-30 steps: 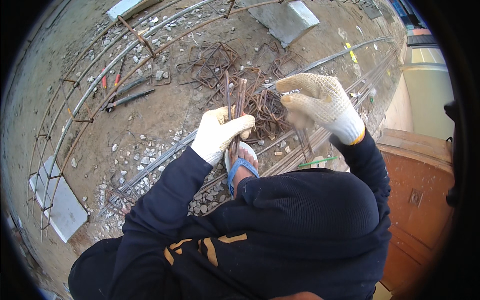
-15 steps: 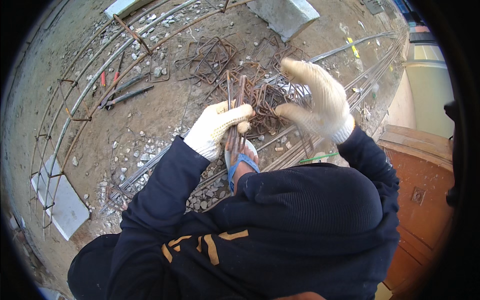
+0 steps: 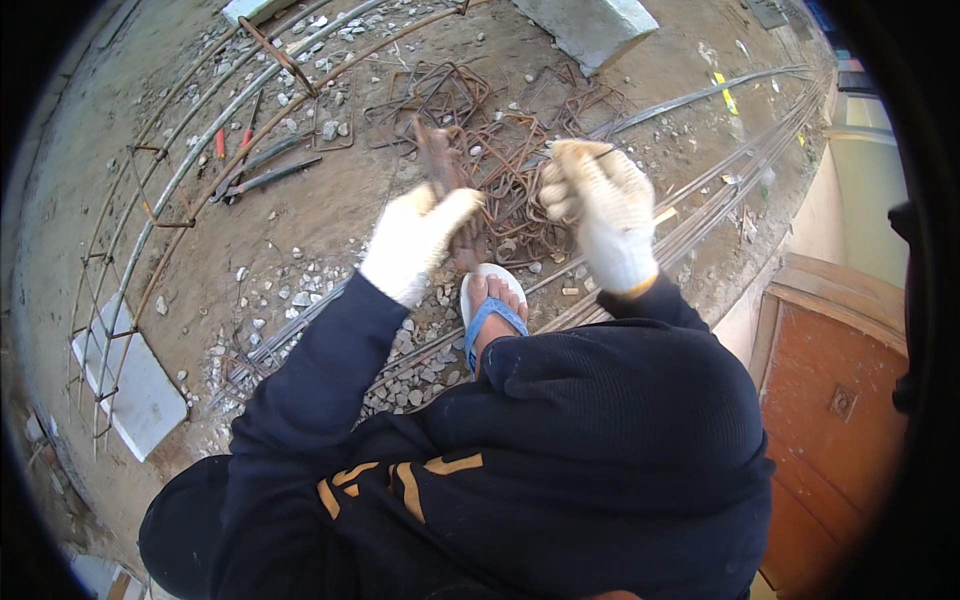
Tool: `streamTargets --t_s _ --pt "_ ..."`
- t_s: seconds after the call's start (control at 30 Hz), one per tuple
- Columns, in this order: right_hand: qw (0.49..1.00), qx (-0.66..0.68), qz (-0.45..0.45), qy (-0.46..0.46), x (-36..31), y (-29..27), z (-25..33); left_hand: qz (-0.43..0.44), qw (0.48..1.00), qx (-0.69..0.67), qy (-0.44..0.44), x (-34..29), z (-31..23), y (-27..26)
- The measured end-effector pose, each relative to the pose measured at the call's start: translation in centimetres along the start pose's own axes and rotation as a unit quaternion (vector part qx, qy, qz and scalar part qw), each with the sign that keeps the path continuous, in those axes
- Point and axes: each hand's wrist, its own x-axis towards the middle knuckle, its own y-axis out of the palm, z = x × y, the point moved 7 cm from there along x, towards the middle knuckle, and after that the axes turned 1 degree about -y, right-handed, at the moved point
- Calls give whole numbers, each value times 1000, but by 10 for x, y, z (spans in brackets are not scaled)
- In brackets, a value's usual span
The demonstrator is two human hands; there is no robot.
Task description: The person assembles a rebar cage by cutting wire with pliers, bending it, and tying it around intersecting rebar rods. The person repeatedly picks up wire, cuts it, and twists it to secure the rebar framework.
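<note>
My gloved left hand [image 3: 420,235] is closed around a bundle of rusty bent steel stirrups [image 3: 440,155], blurred by motion and held upright above my foot. To its right, my gloved right hand [image 3: 600,205] has its fingers curled together. A short dark bit shows at those fingertips, too small to name. Below and between both hands lies a tangled pile of rusty stirrups [image 3: 515,190] on the dirt. More loose stirrups [image 3: 440,95] are spread beyond it.
Long steel bars [image 3: 735,165] run along the ground at the right. A curved rebar cage [image 3: 165,185] arcs over the left side, resting near a pale slab [image 3: 140,400]. Bolt cutters [image 3: 265,170] lie inside the arc. A concrete block [image 3: 595,30] sits at the far side; a wooden door [image 3: 835,400] stands right.
My right hand has come down and left from a spread position, its fingers now curled. The left hand keeps the stirrup bundle, which has tilted left. My view has shifted slightly.
</note>
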Motion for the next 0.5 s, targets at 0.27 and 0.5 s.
streamTargets --t_s 0.27,0.5 --pt "997 48 64 19 15 15 9 -229 663 704 115 -32 -117 -89" --pt "990 -9 139 -11 17 42 16 51 966 246 59 5 -60 4"
